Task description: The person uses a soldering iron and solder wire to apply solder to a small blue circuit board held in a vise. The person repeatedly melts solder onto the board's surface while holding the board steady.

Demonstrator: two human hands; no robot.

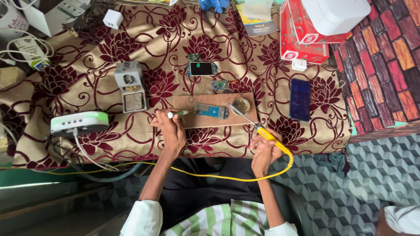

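While right hand (264,150) fingers grip soldering iron (258,127), left hand (170,131) fingers pinch tool (175,114) beside circuit board (211,111).

The right hand (264,150) gripped a yellow-handled soldering iron (258,127), its tip reaching up-left over a wooden board (210,123) toward a blue circuit board (211,111), while the left hand (170,131) pinched a small tool (176,114) beside it.

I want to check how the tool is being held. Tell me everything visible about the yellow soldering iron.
The soldering iron has a yellow handle and a thin metal shaft slanting up-left, its tip over the wooden board near a small round tin. The right hand grips the handle. A yellow cord loops from its rear end across the person's lap.
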